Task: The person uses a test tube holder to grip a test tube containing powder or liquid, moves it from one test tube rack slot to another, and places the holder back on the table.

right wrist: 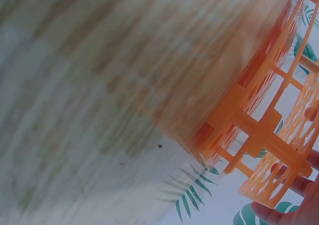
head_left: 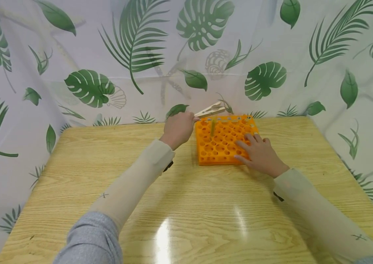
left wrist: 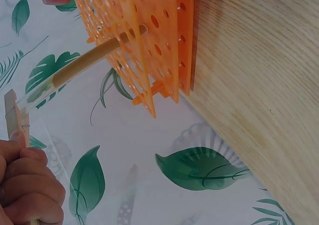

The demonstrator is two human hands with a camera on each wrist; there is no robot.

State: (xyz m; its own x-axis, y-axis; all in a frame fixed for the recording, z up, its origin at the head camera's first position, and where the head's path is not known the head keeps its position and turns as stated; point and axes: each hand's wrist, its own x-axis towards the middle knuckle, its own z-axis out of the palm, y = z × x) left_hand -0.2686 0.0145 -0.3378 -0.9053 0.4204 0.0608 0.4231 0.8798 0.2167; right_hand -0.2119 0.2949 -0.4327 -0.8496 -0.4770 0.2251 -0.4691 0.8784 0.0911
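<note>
My left hand (head_left: 178,128) grips a wooden test tube clamp (head_left: 209,109), fingers curled round its handle. A glass test tube (left wrist: 82,65) with yellow-brown liquid stands in a hole of the orange test tube rack (head_left: 221,159), its lower end down between the plates. In the left wrist view the clamp's wooden end overlaps the tube's upper end. My right hand (head_left: 260,156) rests on the rack's front right part, fingers spread over the holes and thumb at the front edge. In the right wrist view some fingertips show behind the top plate's lattice.
The rack stands on a wood-grain table (head_left: 206,209) near its back edge. Behind and beside the table hangs a pale cloth (head_left: 153,106) printed with green leaves. Light reflects on the tabletop in front.
</note>
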